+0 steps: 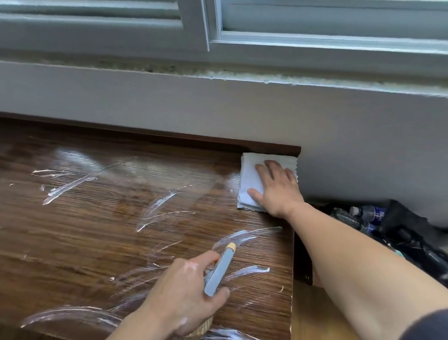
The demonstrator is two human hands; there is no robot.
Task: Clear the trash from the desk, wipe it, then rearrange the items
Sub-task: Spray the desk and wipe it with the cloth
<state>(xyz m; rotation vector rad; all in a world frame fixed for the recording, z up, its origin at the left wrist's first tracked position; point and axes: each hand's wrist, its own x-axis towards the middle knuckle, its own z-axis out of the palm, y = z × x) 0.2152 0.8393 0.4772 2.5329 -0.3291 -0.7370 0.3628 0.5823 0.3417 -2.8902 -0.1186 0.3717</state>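
A dark wooden desk [87, 228] fills the lower left, its top streaked with white foamy smears. At the desk's far right corner lies a folded white cloth [251, 176]. My right hand [276, 187] presses flat on that cloth with straight, spread fingers. Near the front of the desk my left hand [186, 294] grips a grey-blue spray bottle [220, 270] with a cream tip, its nozzle pointing away from me over the desk; the bottle's lower body is hidden under my hand.
A grey wall and a window sill [222, 74] run right behind the desk. On the floor to the right lies a black trash bag [407, 237] holding plastic bottles. The desk's right edge [292, 288] drops to a light wooden floor.
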